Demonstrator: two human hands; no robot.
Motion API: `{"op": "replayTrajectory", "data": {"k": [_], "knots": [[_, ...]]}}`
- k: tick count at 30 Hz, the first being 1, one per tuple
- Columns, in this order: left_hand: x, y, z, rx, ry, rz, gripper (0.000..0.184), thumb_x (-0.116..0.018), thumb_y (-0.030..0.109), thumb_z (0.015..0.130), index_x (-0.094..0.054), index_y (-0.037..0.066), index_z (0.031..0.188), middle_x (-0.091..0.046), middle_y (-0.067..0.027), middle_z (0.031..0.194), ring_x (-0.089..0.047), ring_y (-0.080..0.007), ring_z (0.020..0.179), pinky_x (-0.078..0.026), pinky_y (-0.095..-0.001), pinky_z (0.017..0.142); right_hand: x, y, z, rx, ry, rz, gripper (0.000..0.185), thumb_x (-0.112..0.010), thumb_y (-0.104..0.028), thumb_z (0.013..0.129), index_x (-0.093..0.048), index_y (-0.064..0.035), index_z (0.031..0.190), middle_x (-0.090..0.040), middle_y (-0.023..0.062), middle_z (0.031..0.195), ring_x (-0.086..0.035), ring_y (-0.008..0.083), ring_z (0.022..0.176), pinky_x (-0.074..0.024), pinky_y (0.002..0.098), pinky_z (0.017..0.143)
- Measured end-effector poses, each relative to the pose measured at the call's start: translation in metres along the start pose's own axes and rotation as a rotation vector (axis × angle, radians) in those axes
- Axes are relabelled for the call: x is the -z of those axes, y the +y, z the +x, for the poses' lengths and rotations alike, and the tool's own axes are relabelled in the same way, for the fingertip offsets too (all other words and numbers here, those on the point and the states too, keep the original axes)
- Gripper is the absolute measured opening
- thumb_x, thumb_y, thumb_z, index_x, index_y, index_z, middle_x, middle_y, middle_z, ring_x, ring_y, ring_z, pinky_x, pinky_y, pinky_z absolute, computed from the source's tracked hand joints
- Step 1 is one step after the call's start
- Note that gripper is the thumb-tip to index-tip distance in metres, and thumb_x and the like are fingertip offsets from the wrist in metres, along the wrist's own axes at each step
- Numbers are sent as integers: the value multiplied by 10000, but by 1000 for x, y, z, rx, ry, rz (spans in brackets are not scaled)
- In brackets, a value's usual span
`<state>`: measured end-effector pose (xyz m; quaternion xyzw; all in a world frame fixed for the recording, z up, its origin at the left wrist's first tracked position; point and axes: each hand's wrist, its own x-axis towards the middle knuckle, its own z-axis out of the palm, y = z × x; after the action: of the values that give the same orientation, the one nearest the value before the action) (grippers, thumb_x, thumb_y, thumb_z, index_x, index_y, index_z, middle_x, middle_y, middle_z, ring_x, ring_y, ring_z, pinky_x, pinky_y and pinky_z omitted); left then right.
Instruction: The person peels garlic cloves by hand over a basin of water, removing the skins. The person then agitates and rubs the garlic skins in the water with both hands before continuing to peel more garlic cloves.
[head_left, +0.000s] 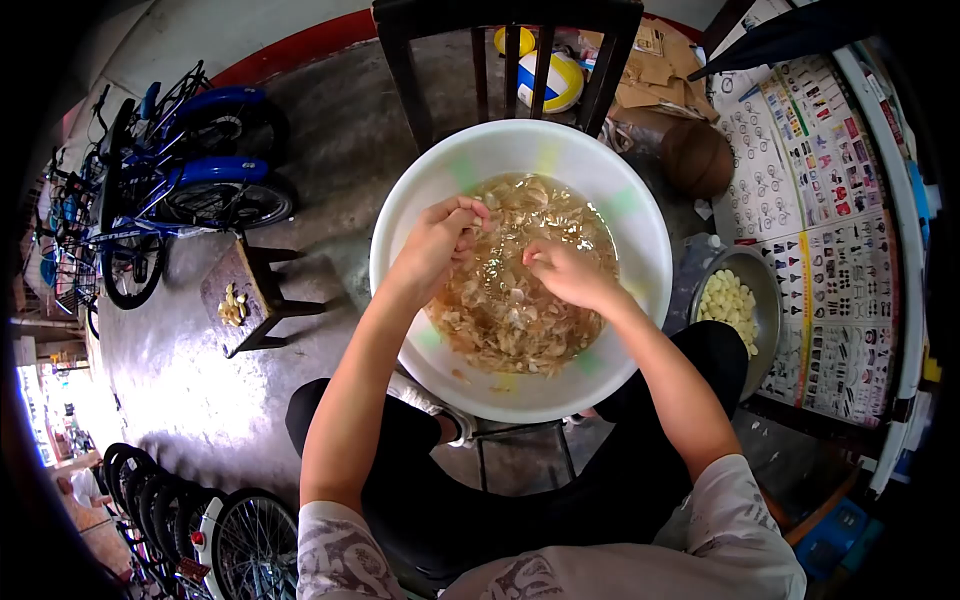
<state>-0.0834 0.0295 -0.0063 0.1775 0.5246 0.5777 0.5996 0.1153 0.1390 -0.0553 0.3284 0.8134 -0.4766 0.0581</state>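
The left hand and right hand are apart, fingers curled in, over the white basin. Whether either pinches a small piece is too unclear to tell; anything held could slip from wet fingertips and be lost among the loose skins, which are much the same colour as the water. The basin sits between the person's knees, so a knee shifting against it could slop water over the rim.

The basin holds cloudy brownish water, thick with papery skins, bunched most heavily towards the person. Just beside the right knee, a metal bowl holds a heap of pale peeled cloves, apparently garlic. That knee overlaps the bowl's near side in view; a careless swing might knock it and spill some cloves.

To the left, a low wooden stool carries a small yellowish pile, loose on its top, where a bump could scatter it. Beyond the basin stands a dark chair, with a ball behind its slats.
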Motion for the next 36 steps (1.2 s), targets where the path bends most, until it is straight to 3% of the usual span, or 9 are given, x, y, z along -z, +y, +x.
{"op": "replayTrajectory", "data": {"k": [6,9,13,17,19,22,24,30,36], "knots": [[-8,5,-3,2,-5,189,101,-567,76,946,-640,46,1009,-611,1,939,-394,-21,627,-320,-195,544,45,-3,-48,358,119,20,222,-541,-129,953,-654,-69,1134,-672,62,881,-592,130,737,-463,292,671],[-12,7,-9,-24,17,317,91,-643,106,916,-686,47,970,-642,16,933,-466,-18,662,-353,-193,556,93,-21,-111,83,212,243,361,-513,-78,960,-542,-126,1317,-483,-45,805,-421,35,685,-376,200,604],[-2,2,-7,-48,38,434,122,-741,157,859,-719,42,893,-682,15,876,-545,-25,705,-399,-188,588,141,17,-188,-113,591,307,376,-487,-31,954,-487,-116,1321,-588,-6,903,-445,28,673,-371,181,579],[-8,9,-17,-65,97,476,159,-760,189,841,-723,35,866,-675,11,835,-553,-38,694,-417,-186,611,178,171,-251,-313,643,-30,281,-551,-96,956,-538,-85,1236,-638,7,905,-578,110,732,-441,238,630],[-11,15,-22,-50,87,505,149,-752,166,822,-721,23,853,-673,4,830,-552,-50,698,-431,-197,620,174,203,-264,-600,572,-439,304,-599,-146,937,-563,-68,1229,-640,86,1066,-622,247,918,-486,328,805],[1,-6,-10,-245,66,543,121,-715,122,813,-714,5,845,-660,0,813,-548,-65,690,-444,-223,615,149,177,-253,-185,844,-971,370,-631,-162,914,-571,-70,1267,-554,153,1264,-537,336,1154,-420,391,996],[-1,-2,-13,-214,66,583,111,-698,107,811,-704,-2,831,-649,5,801,-548,-71,693,-449,-237,618,139,94,-220,-190,946,-782,413,-633,-140,904,-569,-88,1308,-465,152,1374,-422,340,1298,-332,393,1096],[-12,-4,-10,-122,53,697,97,-689,92,765,-662,0,765,-619,-12,756,-554,-99,698,-461,-266,642,96,-29,-107,364,428,176,287,-610,-59,906,-615,-48,1193,-540,74,1263,-587,175,1081,-512,308,874],[0,-33,-2,-287,74,1089,115,-713,89,666,-640,10,706,-658,-129,752,-639,-261,701,-514,-358,690,42,-15,-12,261,214,203,199,-629,-138,926,-644,-38,1098,-587,91,1152,-626,183,972,-517,306,823]]}}
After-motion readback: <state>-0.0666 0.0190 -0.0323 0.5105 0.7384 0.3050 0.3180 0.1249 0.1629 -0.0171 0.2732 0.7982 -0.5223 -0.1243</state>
